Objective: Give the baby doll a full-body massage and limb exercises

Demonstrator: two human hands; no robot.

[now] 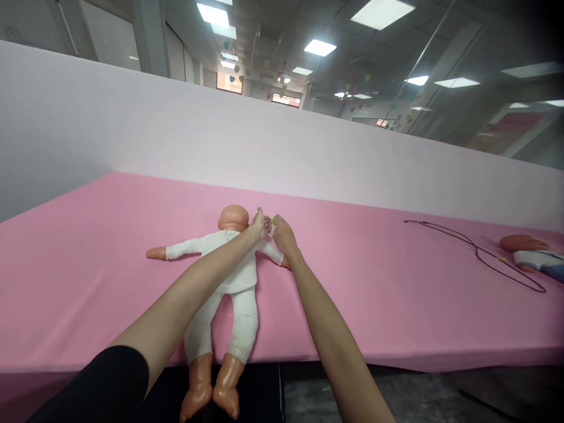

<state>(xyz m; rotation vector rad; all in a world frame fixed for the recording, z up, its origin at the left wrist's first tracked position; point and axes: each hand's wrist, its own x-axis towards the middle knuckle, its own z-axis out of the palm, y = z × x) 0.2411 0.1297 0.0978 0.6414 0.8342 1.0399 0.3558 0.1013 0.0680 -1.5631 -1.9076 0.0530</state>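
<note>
Doll (244, 279) lies under the left forearm, head just beside the left hand (263, 224), whose fingers look loosely spread. Right hand (284, 233) seems to pinch a small yellow-green piece (272, 221), between both hands, likely so either can reach it.

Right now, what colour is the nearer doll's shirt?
The shirt is white; the head view shows it.
</note>
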